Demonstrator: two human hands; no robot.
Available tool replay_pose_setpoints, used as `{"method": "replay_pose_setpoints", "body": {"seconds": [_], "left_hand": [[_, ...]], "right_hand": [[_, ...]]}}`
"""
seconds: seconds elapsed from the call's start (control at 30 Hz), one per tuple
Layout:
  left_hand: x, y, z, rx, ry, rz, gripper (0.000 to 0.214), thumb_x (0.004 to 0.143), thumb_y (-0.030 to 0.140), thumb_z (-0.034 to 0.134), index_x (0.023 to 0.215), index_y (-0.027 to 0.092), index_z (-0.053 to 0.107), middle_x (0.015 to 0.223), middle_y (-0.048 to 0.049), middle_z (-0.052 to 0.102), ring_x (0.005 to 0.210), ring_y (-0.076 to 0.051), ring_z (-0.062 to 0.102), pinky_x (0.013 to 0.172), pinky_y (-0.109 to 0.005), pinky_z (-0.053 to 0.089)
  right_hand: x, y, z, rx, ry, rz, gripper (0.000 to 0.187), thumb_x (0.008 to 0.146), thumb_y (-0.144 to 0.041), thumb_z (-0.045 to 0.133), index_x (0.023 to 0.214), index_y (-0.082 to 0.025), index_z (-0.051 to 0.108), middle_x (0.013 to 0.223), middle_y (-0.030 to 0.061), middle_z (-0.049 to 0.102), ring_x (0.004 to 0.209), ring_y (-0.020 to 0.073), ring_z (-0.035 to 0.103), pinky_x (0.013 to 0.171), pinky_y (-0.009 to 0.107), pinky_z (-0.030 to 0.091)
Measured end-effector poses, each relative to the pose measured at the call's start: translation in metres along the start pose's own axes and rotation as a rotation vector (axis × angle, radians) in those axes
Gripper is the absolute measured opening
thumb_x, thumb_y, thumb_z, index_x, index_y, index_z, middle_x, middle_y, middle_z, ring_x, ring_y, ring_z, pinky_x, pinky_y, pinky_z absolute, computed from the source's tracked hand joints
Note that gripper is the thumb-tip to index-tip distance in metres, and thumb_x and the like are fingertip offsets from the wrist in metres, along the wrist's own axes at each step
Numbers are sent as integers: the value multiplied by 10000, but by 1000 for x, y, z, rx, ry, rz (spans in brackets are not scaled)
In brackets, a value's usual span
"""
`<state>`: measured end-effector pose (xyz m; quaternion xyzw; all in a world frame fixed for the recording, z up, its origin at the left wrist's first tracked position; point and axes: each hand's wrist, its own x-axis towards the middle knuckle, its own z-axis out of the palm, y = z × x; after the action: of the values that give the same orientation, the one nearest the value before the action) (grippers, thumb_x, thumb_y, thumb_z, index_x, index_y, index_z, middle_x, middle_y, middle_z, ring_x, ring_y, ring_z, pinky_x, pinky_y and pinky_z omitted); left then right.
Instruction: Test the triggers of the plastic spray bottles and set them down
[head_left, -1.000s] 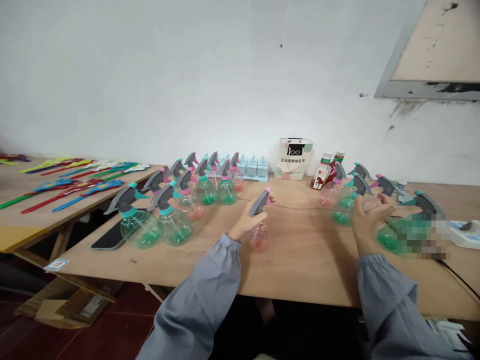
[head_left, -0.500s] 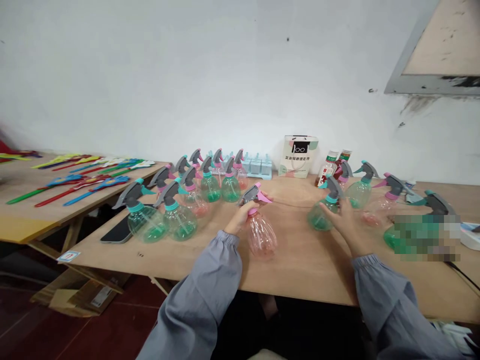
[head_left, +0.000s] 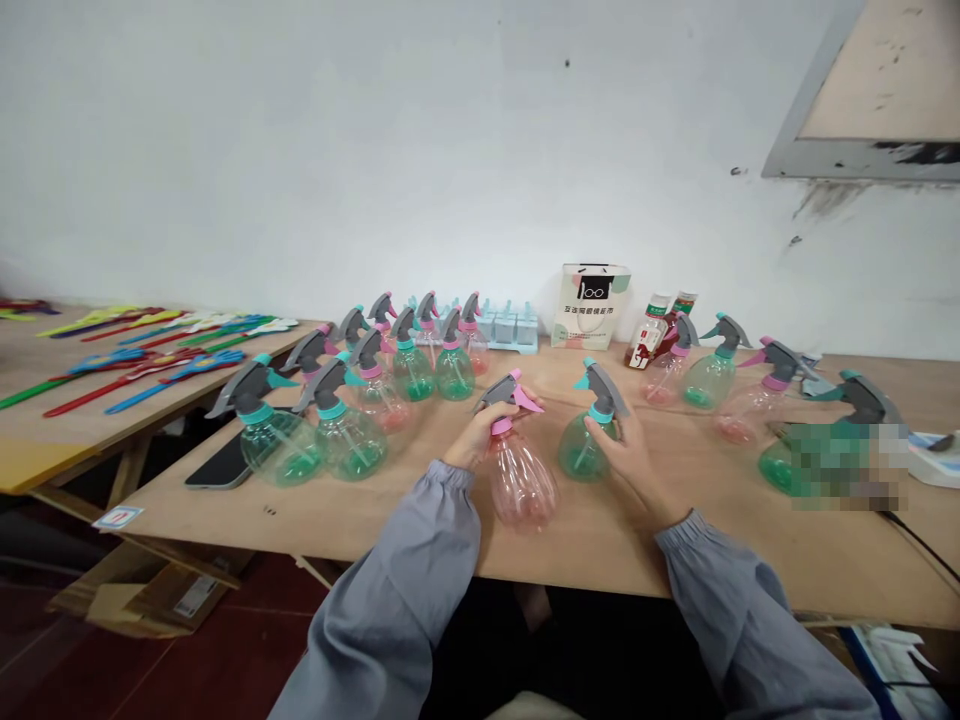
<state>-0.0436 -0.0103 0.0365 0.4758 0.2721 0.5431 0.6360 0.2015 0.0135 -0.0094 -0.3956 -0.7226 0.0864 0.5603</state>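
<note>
My left hand (head_left: 480, 430) is closed round the neck of a pink spray bottle (head_left: 523, 485) with a grey and pink trigger head, near the front of the table. To its right, my right hand (head_left: 628, 450) grips a green spray bottle (head_left: 581, 447) by its side and neck, fingers partly hidden behind it. The green bottle stands upright, its teal nozzle pointing left. The two bottles are close together but apart. A group of green and pink spray bottles (head_left: 351, 445) stands to the left. Several more, including a pink spray bottle (head_left: 750, 412), stand to the right.
A phone (head_left: 219, 465) lies at the left of the wooden table (head_left: 465, 550). Along the wall are pale blue boxes (head_left: 517, 330), a paper bag (head_left: 592, 325) and drink bottles (head_left: 651, 330). Colourful hand-shaped sticks (head_left: 161, 385) cover a second table at the left.
My right hand has moved left with the green spray bottle, bringing it nearer the pink one. My left hand stays on the pink bottle. The view has shifted slightly.
</note>
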Motion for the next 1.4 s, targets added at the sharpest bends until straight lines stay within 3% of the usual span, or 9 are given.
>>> {"method": "replay_pose_setpoints", "body": {"seconds": [0.17,0.33,0.47,0.57,0.7,0.87,1.03,1.2,1.4], "left_hand": [[6,-1,-4,-55,177,-6,127,508,239,571,611,173,604,608,-37,641,768,-227,729,518,-221,468],[4,0,-1,-80,113,73,209,512,230,581,698,165,653,698,-46,686,755,-224,719,517,-246,472],[4,-2,-2,-104,195,61,161,507,242,566,649,180,608,650,-39,657,681,-206,685,443,-219,372],[3,-2,-5,-102,187,49,165,508,246,562,652,178,606,657,-48,663,663,-202,669,445,-227,382],[1,-1,-3,-108,131,110,253,534,235,581,764,172,665,746,-46,696,811,-234,718,570,-262,504],[-2,-1,0,-63,114,127,118,517,254,566,604,179,596,633,-46,627,782,-237,712,600,-282,522],[-4,1,5,-59,86,194,251,541,235,574,764,175,674,784,-56,692,892,-243,709,810,-349,565],[-1,1,3,-73,199,191,116,515,266,558,609,198,556,631,-17,575,642,-165,600,615,-288,505],[0,-3,2,-38,100,183,214,550,252,612,752,188,643,771,-38,675,803,-200,662,679,-288,506]], "right_hand": [[-2,6,0,47,26,40,353,894,-489,647,1153,-252,684,1110,89,691,1067,293,645,986,500,515],[-4,3,1,42,12,40,330,897,-501,650,1129,-272,700,1062,78,692,1029,282,645,963,489,524],[-6,-2,1,26,6,48,320,902,-500,642,1112,-265,699,1056,78,684,1033,282,641,970,490,519],[-7,-4,0,12,6,57,311,908,-506,633,1072,-250,696,1070,85,679,1054,289,636,983,495,510],[-8,-5,0,11,0,69,330,910,-530,623,1064,-246,692,1045,87,679,1035,287,637,959,486,523],[-8,-6,0,13,0,75,336,913,-531,624,1081,-247,687,1055,85,676,1056,286,634,988,493,513],[-9,-3,1,21,9,63,323,913,-530,631,1095,-270,688,1065,82,677,1080,287,624,998,501,506],[-10,0,3,26,24,68,333,909,-547,624,1055,-256,694,1026,78,675,1024,278,631,971,491,516],[-10,1,3,16,22,64,308,912,-551,622,1028,-275,695,1039,84,683,1044,292,635,977,513,513]]}}
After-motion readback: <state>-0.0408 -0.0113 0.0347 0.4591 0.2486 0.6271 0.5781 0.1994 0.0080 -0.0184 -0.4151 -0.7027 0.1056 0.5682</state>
